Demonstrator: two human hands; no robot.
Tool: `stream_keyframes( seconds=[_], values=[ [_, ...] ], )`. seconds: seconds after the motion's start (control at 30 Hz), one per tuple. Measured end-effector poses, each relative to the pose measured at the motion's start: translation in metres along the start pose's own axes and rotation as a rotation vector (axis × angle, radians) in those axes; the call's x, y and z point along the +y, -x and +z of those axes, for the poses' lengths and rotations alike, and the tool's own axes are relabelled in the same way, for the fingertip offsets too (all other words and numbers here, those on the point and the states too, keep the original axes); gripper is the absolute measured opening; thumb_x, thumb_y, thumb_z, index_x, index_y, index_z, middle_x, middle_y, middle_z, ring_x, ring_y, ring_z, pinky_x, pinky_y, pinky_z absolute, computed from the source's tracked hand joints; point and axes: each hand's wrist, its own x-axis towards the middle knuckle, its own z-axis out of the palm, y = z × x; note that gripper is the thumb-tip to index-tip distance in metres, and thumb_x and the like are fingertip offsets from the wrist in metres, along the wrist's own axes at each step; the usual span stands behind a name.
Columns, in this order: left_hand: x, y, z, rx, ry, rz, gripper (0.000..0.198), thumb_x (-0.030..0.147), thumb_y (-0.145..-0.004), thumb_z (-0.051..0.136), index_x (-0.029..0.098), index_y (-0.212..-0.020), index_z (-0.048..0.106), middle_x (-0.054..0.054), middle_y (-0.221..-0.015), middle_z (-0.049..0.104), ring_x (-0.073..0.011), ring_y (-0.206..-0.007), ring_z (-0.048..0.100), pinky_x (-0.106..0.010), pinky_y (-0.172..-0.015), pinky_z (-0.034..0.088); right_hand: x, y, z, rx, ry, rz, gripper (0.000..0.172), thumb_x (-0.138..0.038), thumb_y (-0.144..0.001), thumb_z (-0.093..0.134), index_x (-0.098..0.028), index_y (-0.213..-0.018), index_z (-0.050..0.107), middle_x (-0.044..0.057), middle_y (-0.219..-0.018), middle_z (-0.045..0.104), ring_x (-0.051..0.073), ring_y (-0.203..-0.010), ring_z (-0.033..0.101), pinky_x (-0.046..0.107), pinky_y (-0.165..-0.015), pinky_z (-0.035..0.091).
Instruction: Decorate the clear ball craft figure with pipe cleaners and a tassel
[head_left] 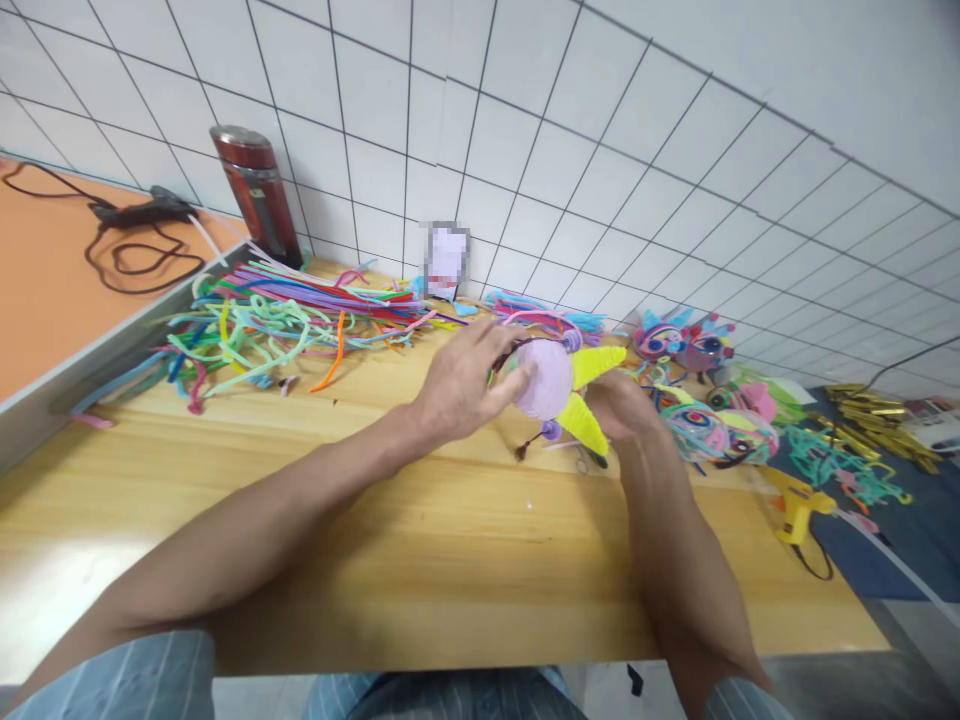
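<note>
One lilac craft (543,380) between both hands (459,384) (627,408)

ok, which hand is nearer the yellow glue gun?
Right. The right hand is left of the yellow glue gun and farther back, beside the yellow spikes; the left hand is farther left, thumb on the purple piece.

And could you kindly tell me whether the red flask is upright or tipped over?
Upright: the red flask stands beside the tiled wall, its metallic top uppermost.
</note>
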Motion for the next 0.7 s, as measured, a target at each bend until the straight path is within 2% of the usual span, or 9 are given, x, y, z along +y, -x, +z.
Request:
stream_keyframes(
  seconds=[0.07, 0.13, 0.2, 0.3, 0.4, 0.5, 0.6, 0.7],
  values=[
    [0.005, 0.008, 0.01, -0.042, 0.03, 0.046, 0.05, 0.047, -0.092, 0.081, 0.022, -0.136, 0.076, -0.018, -0.139, 0.071, -0.0403, -0.136, 0.062, -0.056, -0.126, 0.044, 0.0, 0.0, 0.003, -0.018, -0.163, 0.119, 0.034, -0.06, -0.084, 0.073, -0.027, -0.093, 0.077, 0.007, -0.089, 0.082, 0.034, -0.088, 0.08, 0.054, -0.085, 0.067],
    [0.003, 0.013, 0.019, -0.095, 0.077, 0.025, 0.069, 0.05, -0.087, 0.089, 0.023, -0.147, 0.069, -0.021, -0.157, 0.061, -0.0442, -0.151, 0.053, -0.06, -0.133, 0.038, -0.002, 0.0, 0.009, -0.014, -0.258, 0.186, 0.035, -0.06, -0.082, 0.076, -0.027, -0.093, 0.075, 0.006, -0.091, 0.082, 0.032, -0.086, 0.079, 0.05, -0.08, 0.066],
    [-0.005, 0.013, 0.023, -0.141, 0.149, -0.024, 0.089, 0.055, -0.082, 0.094, 0.024, -0.158, 0.06, -0.022, -0.167, 0.053, -0.046, -0.161, 0.044, -0.064, -0.138, 0.033, -0.004, 0.0, 0.019, 0.028, -0.269, 0.211, 0.044, -0.065, -0.081, 0.08, -0.028, -0.103, 0.072, 0.005, -0.099, 0.082, 0.029, -0.087, 0.079, 0.043, -0.075, 0.065],
    [-0.027, 0.01, 0.027, -0.209, 0.218, -0.07, 0.122, 0.062, -0.068, 0.103, 0.023, -0.169, 0.048, -0.025, -0.176, 0.043, -0.0495, -0.169, 0.033, -0.068, -0.142, 0.024, -0.005, -0.001, 0.035, 0.144, -0.267, 0.273, 0.067, -0.073, -0.076, 0.089, -0.028, -0.119, 0.063, 0.004, -0.112, 0.081, 0.024, -0.091, 0.079, 0.036, -0.071, 0.064],
    [-0.046, 0.01, 0.03, -0.248, 0.173, -0.058, 0.144, 0.069, -0.055, 0.108, 0.02, -0.173, 0.041, -0.028, -0.179, 0.034, -0.0539, -0.174, 0.019, -0.073, -0.142, 0.019, -0.002, -0.003, 0.05, 0.212, -0.315, 0.335, 0.081, -0.078, -0.068, 0.094, -0.028, -0.119, 0.056, 0.004, -0.114, 0.079, 0.023, -0.092, 0.079, 0.035, -0.069, 0.066],
    [-0.056, 0.013, 0.033, -0.171, 0.094, 0.007, 0.139, 0.072, -0.062, 0.104, 0.023, -0.174, 0.039, -0.026, -0.179, 0.034, -0.0503, -0.174, 0.021, -0.071, -0.142, 0.023, 0.002, -0.004, 0.06, 0.254, -0.362, 0.334, 0.082, -0.079, -0.066, 0.095, -0.029, -0.115, 0.054, 0.004, -0.116, 0.077, 0.024, -0.096, 0.078, 0.034, -0.068, 0.067],
    [-0.056, 0.013, 0.033, -0.091, 0.059, 0.041, 0.115, 0.065, -0.076, 0.099, 0.024, -0.169, 0.045, -0.023, -0.172, 0.047, -0.0443, -0.166, 0.04, -0.066, -0.14, 0.032, 0.003, -0.002, 0.062, 0.253, -0.369, 0.309, 0.076, -0.084, -0.072, 0.089, -0.03, -0.114, 0.056, 0.004, -0.118, 0.076, 0.025, -0.102, 0.078, 0.033, -0.067, 0.066],
    [-0.051, 0.004, 0.024, -0.061, 0.162, -0.039, 0.104, 0.062, -0.076, 0.099, 0.021, -0.161, 0.054, -0.022, -0.163, 0.058, -0.0417, -0.154, 0.056, -0.06, -0.133, 0.044, 0.0, 0.0, 0.048, 0.155, -0.291, 0.27, 0.072, -0.092, -0.078, 0.078, -0.03, -0.112, 0.062, 0.006, -0.122, 0.076, 0.028, -0.11, 0.076, 0.038, -0.075, 0.067]
  ],
)
